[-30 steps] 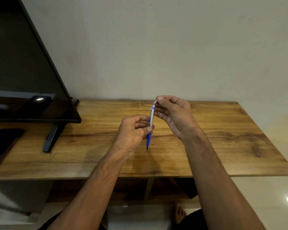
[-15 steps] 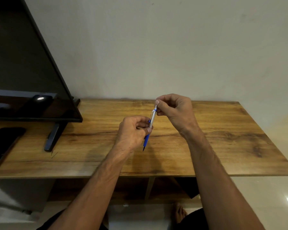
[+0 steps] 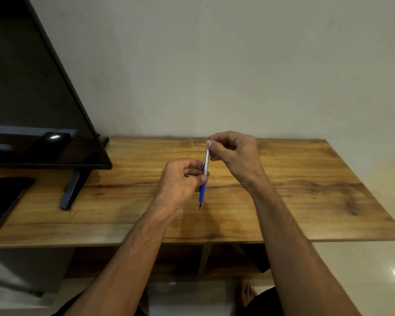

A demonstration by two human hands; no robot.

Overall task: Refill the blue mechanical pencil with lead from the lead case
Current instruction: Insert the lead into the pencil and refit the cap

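Note:
The blue mechanical pencil (image 3: 205, 176) has a silver upper barrel and a blue grip, and it stands almost upright above the wooden table (image 3: 294, 192), tip down. My left hand (image 3: 180, 181) grips it around the middle between thumb and fingers. My right hand (image 3: 234, 149) pinches the pencil's top end with thumb and forefinger, the other fingers curled. No lead case shows anywhere in view.
A dark TV screen (image 3: 32, 124) on a black stand (image 3: 70, 192) fills the left of the table. A black phone (image 3: 2, 199) lies at the far left edge. The wall runs close behind the table. My bare foot (image 3: 246, 293) is on the tiled floor below.
Both hands stayed over the table's middle. The pencil swung from a slight tilt back to near upright, and my right fingers closed tighter on its top end.

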